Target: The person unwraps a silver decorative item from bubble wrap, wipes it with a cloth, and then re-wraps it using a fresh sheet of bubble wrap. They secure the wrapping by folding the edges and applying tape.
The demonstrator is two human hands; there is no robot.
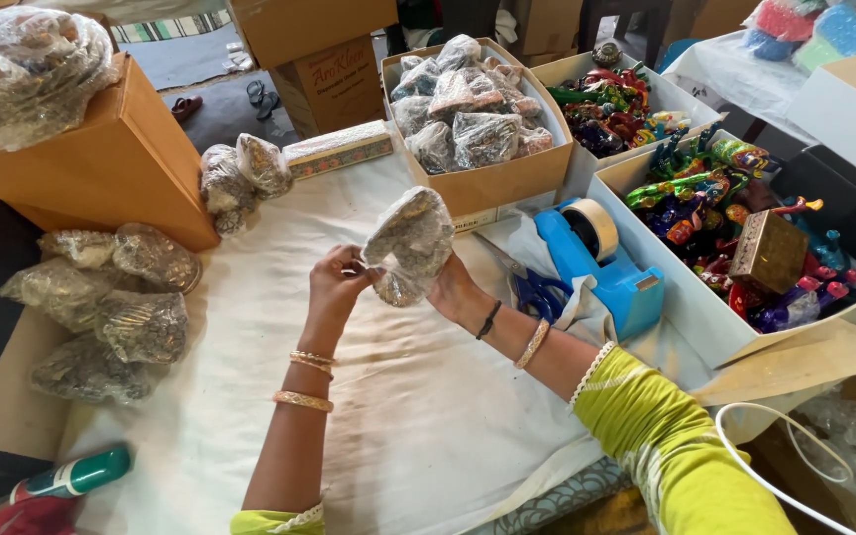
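Both hands held one plastic-wrapped ornament [410, 243] up off the white cloth [398, 416], at chest height above the table's middle, so the wrapping could be reached from both sides. The left hand [337, 282] pinched the loose film at the packet's left edge with closed fingertips, seemingly to draw it tight; the right hand [455, 289] closed around the far side from below, bearing the weight. Wrapped pieces [101, 307] lay heaped at the left, more filled a cardboard box [492, 183] ahead, and the blue tape dispenser [596, 263] and scissors [537, 292] sat just beside the right wrist, within easy reach
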